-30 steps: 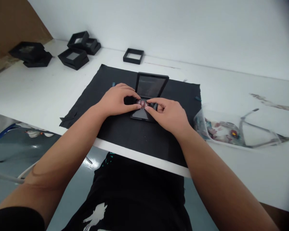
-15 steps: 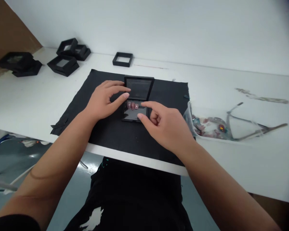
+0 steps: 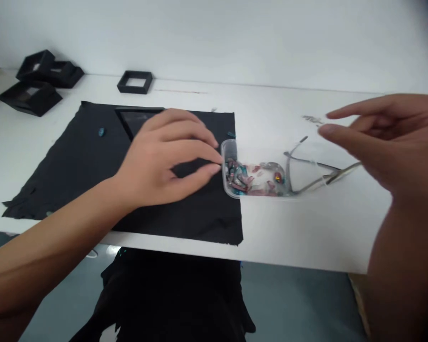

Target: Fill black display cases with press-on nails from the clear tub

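My left hand (image 3: 174, 159) reaches over the black cloth, its thumb and index fingertip closed together at the left rim of a clear plastic container (image 3: 231, 194). Inside the container lie several small shiny pieces (image 3: 238, 175) in teal, pink and grey, with one amber piece (image 3: 278, 177) at its right end. Partly hidden behind my left hand, a black hinged display frame (image 3: 128, 123) rests on the cloth. My right hand (image 3: 388, 137) hovers over the right side of the table, thumb and index finger apart, with nothing visible between them.
A black cloth (image 3: 185, 223) covers part of the white table (image 3: 288, 237). Several black frames (image 3: 34, 97) are stacked at the back left; another frame (image 3: 134, 82) lies nearby. A small blue piece (image 3: 101, 132) rests on the cloth. A thin-armed metal item (image 3: 312, 185) lies beside the container.
The view has turned right. My left hand has left the hinged frame and come to the container's rim. My right hand has moved from the frame to the far right, its fingers still apart.
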`<control>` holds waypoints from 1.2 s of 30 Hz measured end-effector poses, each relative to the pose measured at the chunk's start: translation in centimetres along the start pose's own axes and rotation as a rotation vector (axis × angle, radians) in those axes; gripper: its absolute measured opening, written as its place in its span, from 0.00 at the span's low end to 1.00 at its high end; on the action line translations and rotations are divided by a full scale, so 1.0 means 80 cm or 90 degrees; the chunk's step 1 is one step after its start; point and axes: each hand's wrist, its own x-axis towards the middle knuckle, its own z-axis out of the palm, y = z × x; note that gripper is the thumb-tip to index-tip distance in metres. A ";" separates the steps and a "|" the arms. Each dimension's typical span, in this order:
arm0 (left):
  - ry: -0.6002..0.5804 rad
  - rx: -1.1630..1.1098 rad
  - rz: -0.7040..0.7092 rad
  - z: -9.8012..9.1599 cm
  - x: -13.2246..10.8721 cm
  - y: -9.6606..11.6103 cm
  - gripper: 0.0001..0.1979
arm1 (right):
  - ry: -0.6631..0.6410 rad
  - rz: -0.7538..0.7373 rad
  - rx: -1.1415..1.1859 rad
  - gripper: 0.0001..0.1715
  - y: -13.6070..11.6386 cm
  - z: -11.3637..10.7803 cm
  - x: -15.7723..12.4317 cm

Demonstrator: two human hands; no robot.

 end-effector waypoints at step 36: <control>-0.513 0.008 0.014 0.082 0.103 0.019 0.24 | -0.105 -0.009 -0.090 0.05 -0.009 0.030 -0.023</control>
